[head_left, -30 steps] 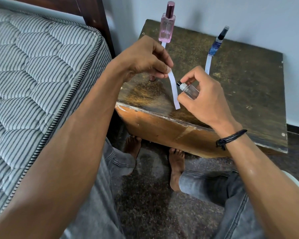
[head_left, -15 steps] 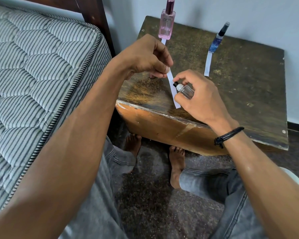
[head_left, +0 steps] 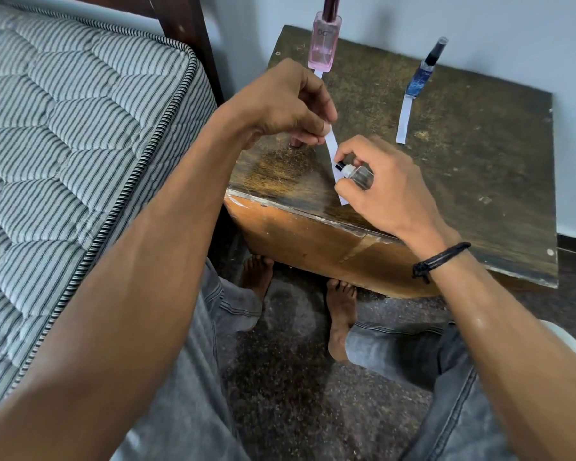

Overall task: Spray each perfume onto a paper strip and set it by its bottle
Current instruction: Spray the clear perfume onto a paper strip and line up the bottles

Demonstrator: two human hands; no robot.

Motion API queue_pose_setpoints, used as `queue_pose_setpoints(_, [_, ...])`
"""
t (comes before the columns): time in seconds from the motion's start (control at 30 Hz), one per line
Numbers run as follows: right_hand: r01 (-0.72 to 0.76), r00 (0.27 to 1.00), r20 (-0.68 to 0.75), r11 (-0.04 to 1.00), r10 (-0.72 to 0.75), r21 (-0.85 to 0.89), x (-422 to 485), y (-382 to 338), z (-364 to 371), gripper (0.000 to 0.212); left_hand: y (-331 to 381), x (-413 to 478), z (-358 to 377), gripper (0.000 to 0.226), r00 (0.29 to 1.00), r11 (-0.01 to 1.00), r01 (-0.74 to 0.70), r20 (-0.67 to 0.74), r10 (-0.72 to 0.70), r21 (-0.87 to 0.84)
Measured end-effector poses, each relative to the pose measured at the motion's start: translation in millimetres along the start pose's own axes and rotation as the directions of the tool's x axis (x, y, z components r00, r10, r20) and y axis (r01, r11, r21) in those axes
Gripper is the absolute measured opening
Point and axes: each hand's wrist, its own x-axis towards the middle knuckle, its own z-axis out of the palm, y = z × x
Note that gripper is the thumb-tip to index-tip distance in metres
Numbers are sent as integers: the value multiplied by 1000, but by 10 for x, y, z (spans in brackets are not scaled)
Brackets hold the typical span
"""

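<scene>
Between both hands, left hand (head_left: pixel 280 104) pinches strip (head_left: pixel 334 154), right hand (head_left: pixel 383 188) grips clear bottle (head_left: pixel 359 176), seemingly touching.

I see the right half of the wooden table (head_left: pixel 463 181) bare, so a hand could pass there freely. At the back edge the pink bottle (head_left: pixel 324 41) and the blue bottle (head_left: pixel 423 73) stand upright and well apart, with open tabletop between them; a paper strip (head_left: pixel 403 119) lies flat in front of the blue one. My left hand (head_left: pixel 280 108) and right hand (head_left: pixel 379 188) crowd the front left corner. The mattress (head_left: pixel 80 144) and the dark bedpost (head_left: pixel 183 31) close off the left side, the wall (head_left: pixel 479 28) the back.
</scene>
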Motion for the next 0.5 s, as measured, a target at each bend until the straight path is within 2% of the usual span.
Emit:
queue_pose_setpoints(0.27, [-11, 1000, 7, 1000, 11, -18, 4, -13, 1, 19, -12, 9, -14, 20, 1000, 1000, -8, 2, 8, 3])
queue_pose_setpoints(0.5, [-70, 995, -61, 984, 80, 163, 29, -36, -122, 27, -28, 19, -35, 19, 999, 999, -32, -22, 32, -8])
